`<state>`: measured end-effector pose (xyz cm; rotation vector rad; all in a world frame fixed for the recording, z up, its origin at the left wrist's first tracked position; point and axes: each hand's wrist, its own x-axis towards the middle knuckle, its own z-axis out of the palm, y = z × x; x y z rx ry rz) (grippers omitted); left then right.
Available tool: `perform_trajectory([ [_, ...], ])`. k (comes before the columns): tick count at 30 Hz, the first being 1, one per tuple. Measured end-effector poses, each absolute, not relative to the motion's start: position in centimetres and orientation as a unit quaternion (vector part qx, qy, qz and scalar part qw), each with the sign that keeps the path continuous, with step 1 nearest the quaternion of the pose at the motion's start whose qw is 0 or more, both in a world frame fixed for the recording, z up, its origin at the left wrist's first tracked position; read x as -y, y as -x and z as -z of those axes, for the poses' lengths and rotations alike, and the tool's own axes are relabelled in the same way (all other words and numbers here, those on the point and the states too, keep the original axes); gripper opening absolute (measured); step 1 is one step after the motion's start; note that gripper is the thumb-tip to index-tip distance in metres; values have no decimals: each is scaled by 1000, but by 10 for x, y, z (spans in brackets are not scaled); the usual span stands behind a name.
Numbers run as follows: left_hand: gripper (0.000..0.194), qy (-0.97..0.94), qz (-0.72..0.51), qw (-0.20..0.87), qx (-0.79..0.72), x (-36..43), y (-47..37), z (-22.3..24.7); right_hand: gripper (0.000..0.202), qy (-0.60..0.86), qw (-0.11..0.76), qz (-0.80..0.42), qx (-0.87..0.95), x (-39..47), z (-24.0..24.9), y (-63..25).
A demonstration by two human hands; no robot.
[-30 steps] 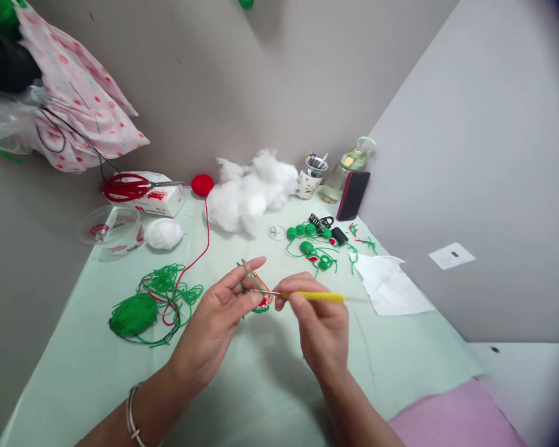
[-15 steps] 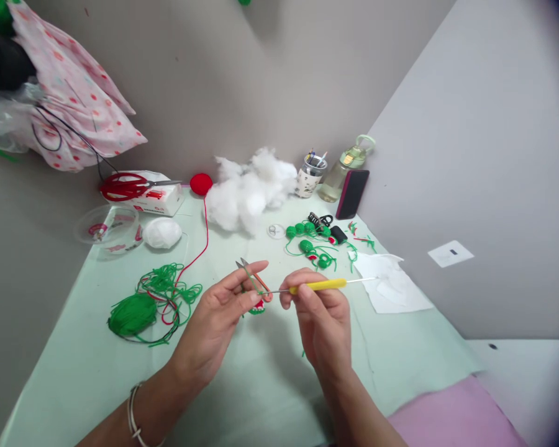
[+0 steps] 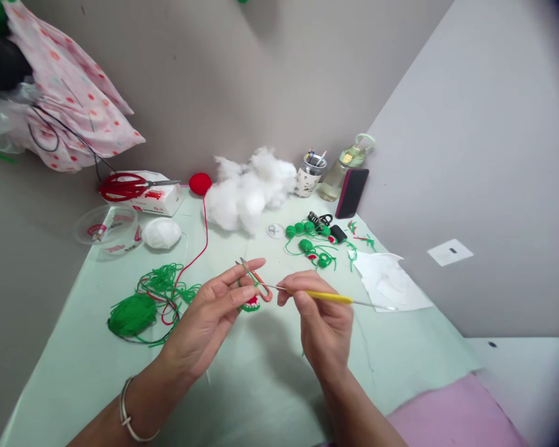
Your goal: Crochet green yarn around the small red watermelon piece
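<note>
My left hand pinches a small crochet piece in green, white and red, with green yarn running up to the raised index finger. My right hand is closed around the yellow handle of a crochet hook. The hook's thin metal shaft points left and its tip meets the green yarn at the left thumb. Just behind the fingertips, small orange-handled snips lie on the table, partly covered by the left hand. A green yarn ball with tangled green and red strands rests to the left.
White stuffing is heaped at the back beside a red yarn ball. Several green crocheted pieces lie behind my right hand. A phone leans near a bottle. White paper lies at right; red scissors rest on a box.
The hook has tilted, its handle end now lower and its tip slightly higher and farther left. My left hand has shifted a little left, and more of the crochet piece shows below its fingers.
</note>
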<state>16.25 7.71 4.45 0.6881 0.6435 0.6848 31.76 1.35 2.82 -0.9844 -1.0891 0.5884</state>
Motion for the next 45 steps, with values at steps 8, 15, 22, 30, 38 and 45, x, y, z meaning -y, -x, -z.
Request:
perform_trajectory([
  [8, 33, -373, -344, 798, -325, -77, -163, -45, 15, 427, 719, -356, 416, -16, -33, -323],
  [15, 53, -333, -382, 797, -328, -62, -173, -41, 43, 515, 545, -23, 661, -3, -21, -306],
  [22, 35, -283, -324, 853, -296, -76, -166, -43, 23, 480, 671, -202, 528, -8, -32, -320],
  [30, 39, -358, -326, 821, -303, -70, -167, -43, 16, 434, 675, -341, 489, -16, -31, -320],
  [38, 36, -330, -362, 805, -335, -68, -173, -39, 32, 500, 573, -135, 635, -7, -28, -312],
  [45, 29, -274, -318, 857, -298, -73, -171, -37, 27, 501, 628, -160, 573, -8, -31, -319],
])
